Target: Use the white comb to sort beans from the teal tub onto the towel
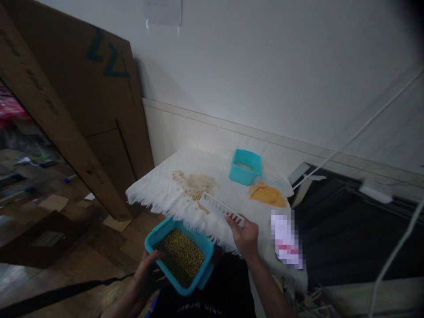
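My left hand [149,267] grips a turquoise plastic basin [208,258] by its left rim, below the table's front edge. Yellowish soybeans [185,249] and darker green beans lie inside it. In my right hand [244,234] is a white slotted plastic strip [221,207], held by its near end. Its far end reaches to a pile of scattered beans and rice-like grains [197,183] on the white fringed cloth [165,190]. The fingers of my left hand under the basin are hidden.
At the table's back stands a second turquoise basin [243,174] with some pale contents. An orange cloth [267,194] and a blurred-out white packet [286,240] lie to the right. A tall cardboard box [96,97] stands left, a white wall behind, a black object [331,229] at right.
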Available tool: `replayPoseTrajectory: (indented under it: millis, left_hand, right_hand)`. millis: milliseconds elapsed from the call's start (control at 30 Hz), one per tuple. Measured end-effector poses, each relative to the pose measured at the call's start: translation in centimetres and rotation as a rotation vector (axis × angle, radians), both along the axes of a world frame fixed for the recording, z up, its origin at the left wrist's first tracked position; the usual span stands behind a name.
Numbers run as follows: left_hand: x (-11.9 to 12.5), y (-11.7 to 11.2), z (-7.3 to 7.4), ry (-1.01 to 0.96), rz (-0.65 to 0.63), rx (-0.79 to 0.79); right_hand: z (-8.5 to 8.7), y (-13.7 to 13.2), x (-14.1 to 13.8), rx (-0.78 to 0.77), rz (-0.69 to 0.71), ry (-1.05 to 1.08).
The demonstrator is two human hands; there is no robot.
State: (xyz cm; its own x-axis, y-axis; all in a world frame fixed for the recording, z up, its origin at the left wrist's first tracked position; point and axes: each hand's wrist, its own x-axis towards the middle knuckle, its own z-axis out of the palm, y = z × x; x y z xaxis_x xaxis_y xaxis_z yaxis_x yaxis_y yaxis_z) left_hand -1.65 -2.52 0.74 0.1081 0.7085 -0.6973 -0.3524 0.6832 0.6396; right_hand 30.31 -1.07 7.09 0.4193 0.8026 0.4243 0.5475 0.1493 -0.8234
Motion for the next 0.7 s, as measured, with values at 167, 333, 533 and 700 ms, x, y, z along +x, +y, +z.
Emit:
replayPoseTrajectory:
  millis: [167, 333, 533, 700]
  left_hand:
    - [0.2, -0.3, 0.4, 0.023, -0.008, 0.053]
    - [0.5, -0.3, 0.4, 0.054, 0.012, 0.048]
    - [0.5, -0.3, 0.7, 0.049, 0.006, 0.035]
    - [0.5, -0.4, 0.9, 0.054, -0.012, 0.043]
  right_hand:
    - [-0.2, 0.0, 1.0, -0.020, 0.008, -0.013]
    - [-0.3, -0.4, 1.1, -0.030, 0.033, -0.015]
    - [0.0, 0.5, 0.3, -0.032, 0.038, 0.058]
    - [1.0, 3.6, 2.1, -0.044, 0.061, 0.158]
